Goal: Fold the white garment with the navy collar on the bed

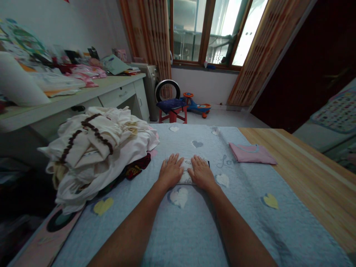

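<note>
A small folded garment, white with dark print, lies on the light blue cloth with heart patterns. My left hand rests flat over its left part, fingers stretched forward. Over its right part lies my right hand, also flat with fingers extended. Between the two hands a strip of the print shows; the rest is covered. A dark edge peeks out beyond my right fingers. To the right sits a folded pink garment with a light blue trim.
A heap of crumpled white clothes is piled at the left, with a dark red patterned cloth under it. Bare wooden surface runs along the right. Beyond the far edge stand a red stool and a blue ride-on toy.
</note>
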A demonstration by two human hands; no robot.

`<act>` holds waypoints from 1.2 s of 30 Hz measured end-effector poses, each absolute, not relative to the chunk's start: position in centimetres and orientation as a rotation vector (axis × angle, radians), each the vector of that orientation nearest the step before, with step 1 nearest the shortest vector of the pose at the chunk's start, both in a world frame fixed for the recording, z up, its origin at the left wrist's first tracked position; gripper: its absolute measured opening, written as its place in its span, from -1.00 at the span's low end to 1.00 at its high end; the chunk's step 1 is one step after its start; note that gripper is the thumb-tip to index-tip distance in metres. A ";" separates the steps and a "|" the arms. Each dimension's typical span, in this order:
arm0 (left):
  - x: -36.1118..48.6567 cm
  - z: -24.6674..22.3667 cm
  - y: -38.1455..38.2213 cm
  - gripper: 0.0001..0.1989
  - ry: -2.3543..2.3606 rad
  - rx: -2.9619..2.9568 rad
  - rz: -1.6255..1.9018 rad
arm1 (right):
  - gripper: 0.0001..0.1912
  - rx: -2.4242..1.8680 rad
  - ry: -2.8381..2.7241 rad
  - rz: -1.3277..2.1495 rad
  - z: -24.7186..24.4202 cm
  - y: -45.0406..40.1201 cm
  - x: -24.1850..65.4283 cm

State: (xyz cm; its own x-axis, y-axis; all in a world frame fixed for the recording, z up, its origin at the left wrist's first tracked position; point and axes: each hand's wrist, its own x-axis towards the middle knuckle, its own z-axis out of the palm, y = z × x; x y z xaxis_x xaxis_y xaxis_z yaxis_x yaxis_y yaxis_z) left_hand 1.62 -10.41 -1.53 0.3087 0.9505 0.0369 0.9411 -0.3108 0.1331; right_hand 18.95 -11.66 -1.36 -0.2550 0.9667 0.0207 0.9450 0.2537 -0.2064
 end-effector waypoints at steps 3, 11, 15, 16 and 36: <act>1.6 -1.6 -10.4 -0.47 1.823 2.459 0.172 | -0.32 -1.853 -2.365 0.212 -1.4 -11.6 19.1; 1.0 -2.2 -10.3 -0.43 1.919 2.376 0.231 | -0.32 -1.906 -2.336 0.209 -1.4 -11.2 19.5; 1.4 -1.8 -10.8 -0.50 1.960 2.451 0.411 | -0.32 -1.932 -2.324 0.203 -1.4 -11.2 19.4; 1.5 -1.7 -10.9 -0.53 1.922 2.505 0.475 | -0.32 -1.931 -2.325 0.199 -1.3 -11.2 19.3; 3.6 -2.3 -11.4 -0.50 1.688 2.593 0.352 | -0.54 -1.667 -2.156 0.138 -1.8 -11.4 19.2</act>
State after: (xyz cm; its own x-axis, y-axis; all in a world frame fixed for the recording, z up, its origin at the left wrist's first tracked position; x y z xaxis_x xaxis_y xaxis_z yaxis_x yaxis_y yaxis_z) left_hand 3.63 -11.37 -2.28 0.3870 0.9056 0.1735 0.8995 -0.4121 0.1451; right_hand 19.18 -11.42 -1.85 -0.2010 0.9450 0.2579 0.9044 0.2802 -0.3217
